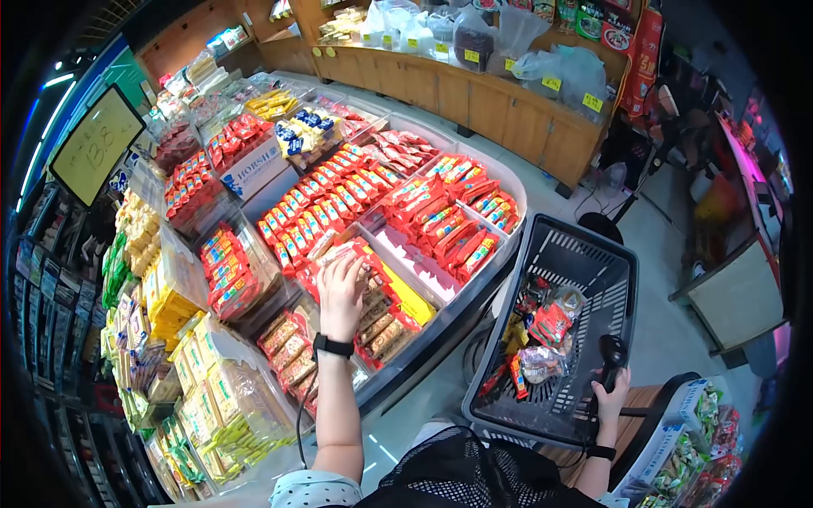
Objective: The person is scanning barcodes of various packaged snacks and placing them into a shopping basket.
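Basket [566, 251] of slotted plastic, rounded handle [611, 349] inside closed right hand [613, 394]; left hand [340, 285] half-curled over glossy packets [381, 328], hold unclear.

From a white fabric sleeve with black dots [315, 490], the bare left forearm [338, 415] stretches forward to a black-banded wrist [334, 345] and a palm-down left hand [340, 286], fingers bent, while the bare right hand [611, 394], nearer the body, curls in a grip
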